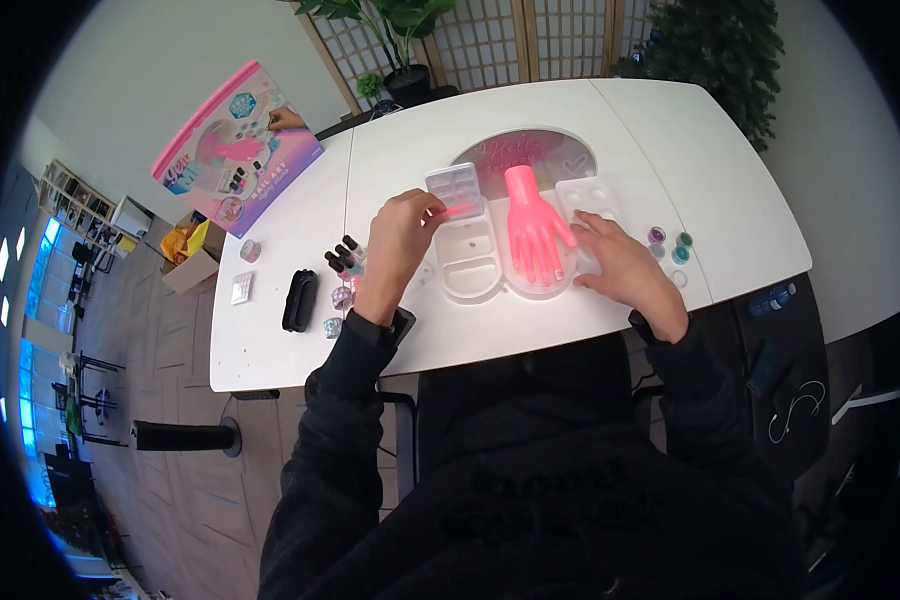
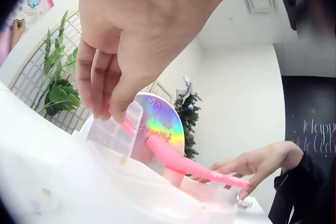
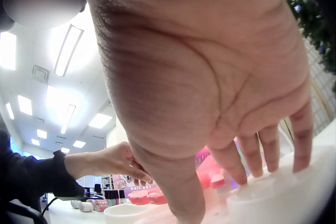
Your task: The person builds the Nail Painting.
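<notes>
My left hand [image 1: 402,240] pinches pink tweezers [image 2: 128,126] between thumb and fingers. Their two prongs point at a clear compartment box [image 1: 452,180], which stands tilted on the left of a white nail-art stand [image 1: 468,299]. In the stand's middle lies a pink model hand [image 1: 536,228], its fingers towards me. My right hand [image 1: 625,265] is spread over the stand's right side. In the right wrist view its straight fingertips [image 3: 302,163] rest on the white tray there, and nothing shows in its grasp.
Left of the stand are several nail polish bottles [image 1: 346,256], a black case [image 1: 299,300] and a small clear box [image 1: 241,288]. Small glitter pots [image 1: 681,247] sit at the right. A shiny half-round panel [image 1: 490,155] rises behind; the product box [image 1: 238,150] stands back left.
</notes>
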Demonstrator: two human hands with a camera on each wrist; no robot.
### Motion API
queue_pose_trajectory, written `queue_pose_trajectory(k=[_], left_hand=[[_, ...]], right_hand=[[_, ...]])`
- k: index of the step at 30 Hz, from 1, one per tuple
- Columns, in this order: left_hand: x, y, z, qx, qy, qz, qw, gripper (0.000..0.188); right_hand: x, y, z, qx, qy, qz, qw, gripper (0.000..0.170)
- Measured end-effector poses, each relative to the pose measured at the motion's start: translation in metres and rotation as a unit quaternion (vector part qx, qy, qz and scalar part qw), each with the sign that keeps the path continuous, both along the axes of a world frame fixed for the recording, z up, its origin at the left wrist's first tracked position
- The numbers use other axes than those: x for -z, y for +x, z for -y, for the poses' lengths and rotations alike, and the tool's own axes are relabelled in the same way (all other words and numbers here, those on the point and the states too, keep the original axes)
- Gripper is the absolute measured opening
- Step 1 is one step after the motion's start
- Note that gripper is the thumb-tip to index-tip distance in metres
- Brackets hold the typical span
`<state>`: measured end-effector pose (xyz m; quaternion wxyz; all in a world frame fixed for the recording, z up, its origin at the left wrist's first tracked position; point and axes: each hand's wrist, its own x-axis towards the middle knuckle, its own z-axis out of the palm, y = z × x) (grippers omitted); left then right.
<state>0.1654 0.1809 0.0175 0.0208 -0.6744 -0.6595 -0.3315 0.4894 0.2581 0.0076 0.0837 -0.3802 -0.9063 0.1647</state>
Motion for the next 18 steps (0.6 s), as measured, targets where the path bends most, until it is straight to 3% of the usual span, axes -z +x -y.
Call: queue_pose_trajectory(k=[3,9,18], left_hand=[[-0.001,0.009,-0.002,-0.023,-0.005,-0.069,0.997,0.011],[0.004,0.015,-0.004,-0.033,0.006,-0.104,0.994,0.004],[0.006,0.008,-0.005,0.003,-0.027,-0.073,0.997,0.013]], right_hand=[[-0.002,0.001,0.002,0.001,-0.011,-0.006,1.0,0.077],[0.002,0.002,0.001,-0.017,0.031,-0.012,0.999,0.076],[0.002,0.003,0.0,-0.019,0.026,-0.009,0.999,0.078]])
